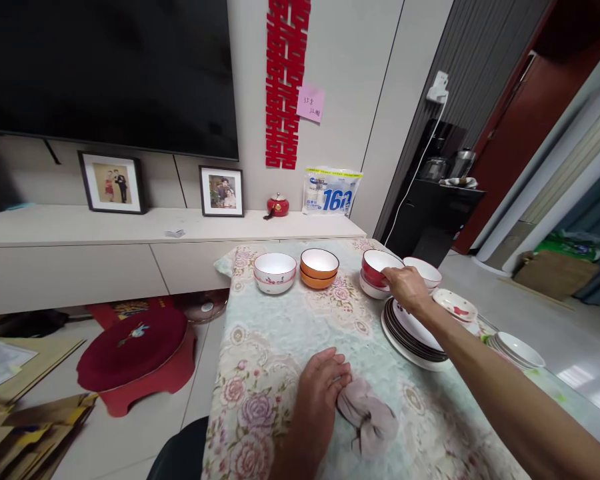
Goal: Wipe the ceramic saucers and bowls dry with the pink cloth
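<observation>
My right hand (409, 287) reaches forward with its fingers closed at the near right side of a red bowl with a white inside (375, 268). That bowl sits on a white bowl (373, 289). My left hand (325, 380) is low over the tablecloth, fingers stretched out, holding nothing. Right beside it lies a crumpled greyish-pink cloth (369, 419). Below my right wrist is a stack of plates (405, 340), dark-rimmed ones among them, partly hidden by my forearm. Behind my right hand stands another white bowl with a red rim (424, 270).
At the table's far left are stacked white bowls (275, 270) and orange bowls (319, 272). Rectangular dishes (455, 305) and small white dishes (517, 350) stand along the right side. The flowered tablecloth (265, 353) covers the table. A red stool (135, 347) is on the floor.
</observation>
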`<action>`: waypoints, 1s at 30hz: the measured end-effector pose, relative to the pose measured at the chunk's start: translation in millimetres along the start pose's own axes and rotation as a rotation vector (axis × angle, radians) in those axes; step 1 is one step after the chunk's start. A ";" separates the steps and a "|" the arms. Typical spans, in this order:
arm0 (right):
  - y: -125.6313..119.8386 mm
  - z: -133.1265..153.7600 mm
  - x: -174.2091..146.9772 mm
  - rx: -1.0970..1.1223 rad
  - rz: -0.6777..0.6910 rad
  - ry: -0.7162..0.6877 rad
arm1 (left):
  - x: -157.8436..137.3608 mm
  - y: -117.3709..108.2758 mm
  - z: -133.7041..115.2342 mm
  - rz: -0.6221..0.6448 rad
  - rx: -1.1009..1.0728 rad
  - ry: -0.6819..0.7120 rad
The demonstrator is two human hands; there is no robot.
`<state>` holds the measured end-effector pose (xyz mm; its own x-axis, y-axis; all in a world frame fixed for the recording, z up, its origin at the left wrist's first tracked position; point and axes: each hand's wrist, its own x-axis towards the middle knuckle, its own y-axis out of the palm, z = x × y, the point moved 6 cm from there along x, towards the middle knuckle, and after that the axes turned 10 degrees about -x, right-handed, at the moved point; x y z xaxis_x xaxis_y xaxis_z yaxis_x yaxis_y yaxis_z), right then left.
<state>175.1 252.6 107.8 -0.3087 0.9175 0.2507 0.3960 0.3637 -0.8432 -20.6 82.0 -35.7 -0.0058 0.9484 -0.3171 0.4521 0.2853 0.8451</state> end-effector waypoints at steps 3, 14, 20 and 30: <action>9.2 4.7 2.7 -0.007 0.043 0.015 | 1.7 -1.1 1.3 0.037 0.001 0.005; 29.7 8.1 2.3 0.007 0.110 0.027 | 1.2 2.6 2.8 0.022 0.034 -0.004; 25.2 8.4 2.3 0.032 0.121 0.012 | 0.4 4.7 2.3 0.002 0.060 -0.011; -23.7 64.5 34.9 0.153 0.012 -0.103 | -4.1 9.3 -0.3 0.020 0.074 0.007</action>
<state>99.1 265.7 105.9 -0.3946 0.8976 0.1964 0.2669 0.3165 -0.9103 -16.7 80.8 -26.4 -0.0025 0.9549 -0.2969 0.5167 0.2555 0.8172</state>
